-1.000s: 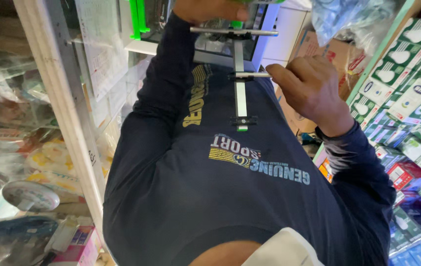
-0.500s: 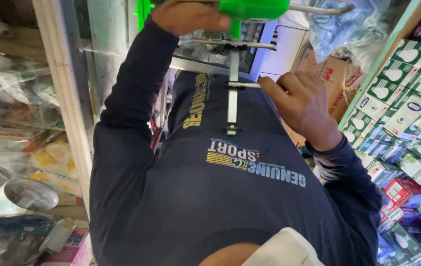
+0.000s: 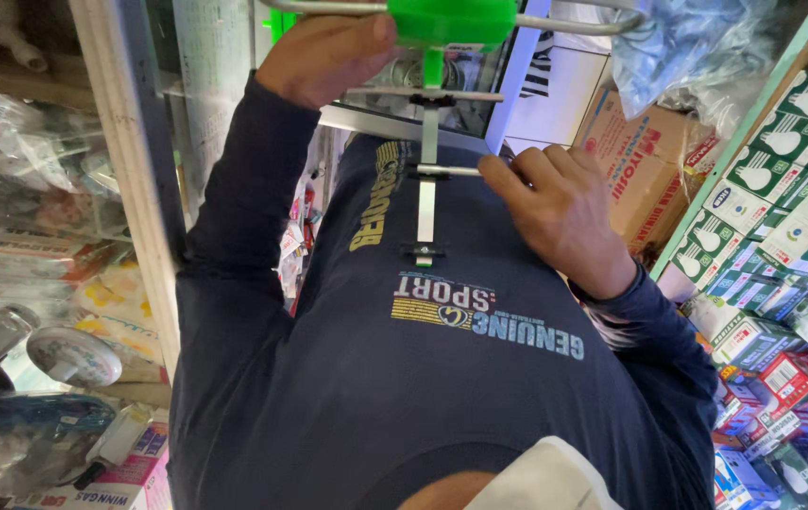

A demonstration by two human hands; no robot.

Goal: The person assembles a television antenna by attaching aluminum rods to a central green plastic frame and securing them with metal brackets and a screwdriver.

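Observation:
I hold a small antenna in front of my dark blue shirt. It has a green plastic hub [image 3: 442, 21], a white central boom [image 3: 427, 198] and thin metal cross rods. My left hand [image 3: 328, 57] is closed around the top of it, next to the green hub and the bent metal loop [image 3: 574, 24]. My right hand [image 3: 555, 212] pinches the right end of the lower cross rod [image 3: 446, 171] with its fingertips. The upper cross rod [image 3: 423, 94] lies just under my left hand.
Stacked green-and-white bulb boxes [image 3: 782, 198] fill the shelves on the right, with a brown cardboard box [image 3: 649, 161] and a plastic bag [image 3: 687, 47] behind. A cabinet post [image 3: 130, 189] and bagged goods [image 3: 26, 189] stand on the left.
The antenna and my left hand have come down into view. My right hand has shifted left and down onto the lower cross rod.

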